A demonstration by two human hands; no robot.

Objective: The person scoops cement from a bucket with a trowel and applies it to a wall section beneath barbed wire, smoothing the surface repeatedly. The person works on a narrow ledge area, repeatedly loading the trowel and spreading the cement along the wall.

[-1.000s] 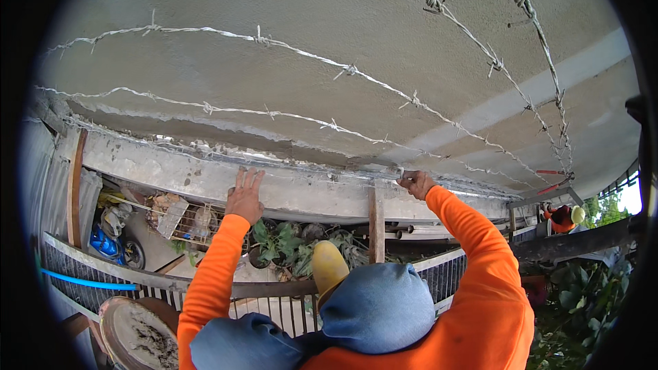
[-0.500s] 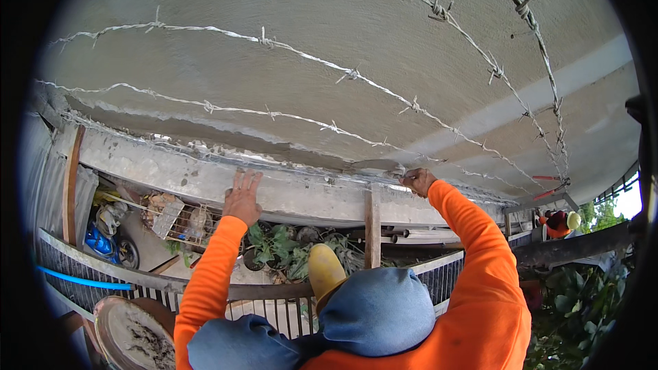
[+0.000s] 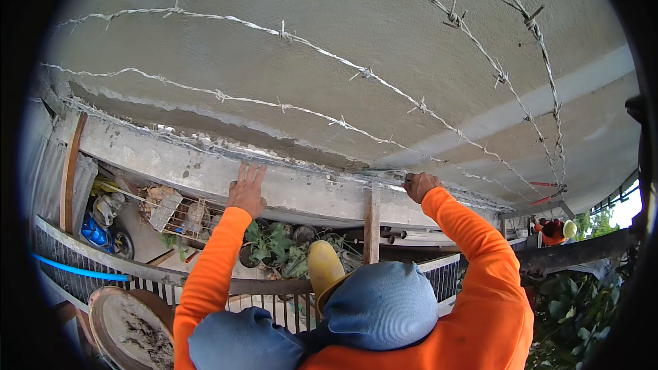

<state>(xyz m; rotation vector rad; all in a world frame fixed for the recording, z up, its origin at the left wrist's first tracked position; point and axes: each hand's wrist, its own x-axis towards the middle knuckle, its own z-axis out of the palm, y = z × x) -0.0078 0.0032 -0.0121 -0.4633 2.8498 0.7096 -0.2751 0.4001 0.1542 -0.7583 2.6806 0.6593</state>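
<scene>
My right hand is closed around the handle of a trowel. The thin blade points left, seen nearly edge-on, close to the seam where the grey plastered wall meets the concrete ledge. My fingers hide most of the handle. A darker strip of damp mortar runs along the wall's foot, to the left of the blade. My left hand lies on the ledge with its fingers spread, holding nothing.
Barbed wire stretches across the wall above my hands. Red-handled pliers hang at the right. A round mortar pan sits at lower left, beside a railing. A wooden post stands below the ledge. Another person is farther right.
The trowel blade has turned from showing its flat face against the mortar to nearly edge-on. My right hand has shifted slightly. My left hand stays on the ledge; the view has moved a little.
</scene>
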